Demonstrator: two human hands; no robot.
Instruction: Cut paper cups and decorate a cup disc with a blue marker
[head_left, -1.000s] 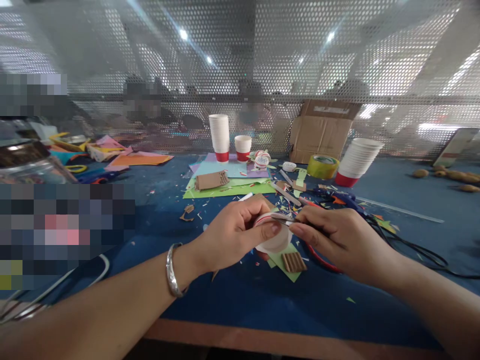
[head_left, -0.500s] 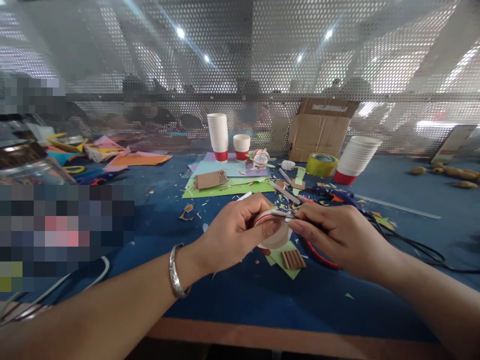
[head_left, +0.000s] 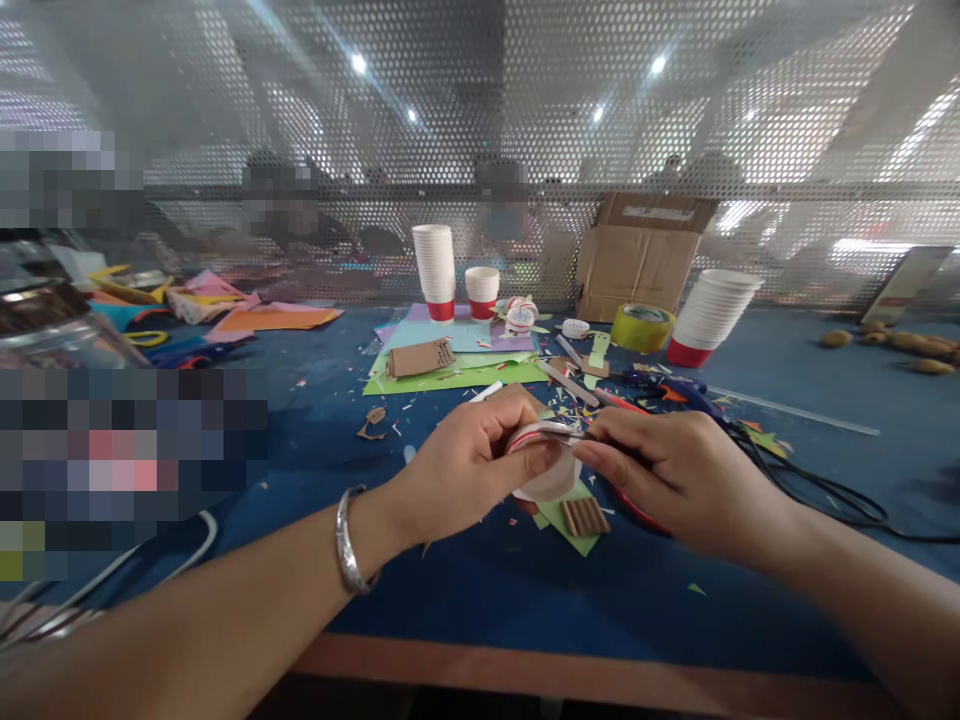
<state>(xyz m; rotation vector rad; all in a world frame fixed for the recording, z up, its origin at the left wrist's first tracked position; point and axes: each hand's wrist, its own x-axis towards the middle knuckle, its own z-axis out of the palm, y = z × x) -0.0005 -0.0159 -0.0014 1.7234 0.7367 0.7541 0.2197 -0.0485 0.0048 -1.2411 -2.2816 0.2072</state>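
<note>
Two pinches: left hand [head_left: 480,455] fingers on paper cup piece [head_left: 551,486], right hand [head_left: 671,465] fingers on thin grey strip [head_left: 568,436]; cup likely light, crushable, grip edge.

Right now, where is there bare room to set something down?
The blue tabletop looks mostly bare from the green paper under the corrugated cardboard to the near edge, barring a green scrap. A lightly specked patch lies between the orange paper and the silver bracelet. Past the right hand it's crowded: paper clippings, blue glue gun, tape roll.
</note>
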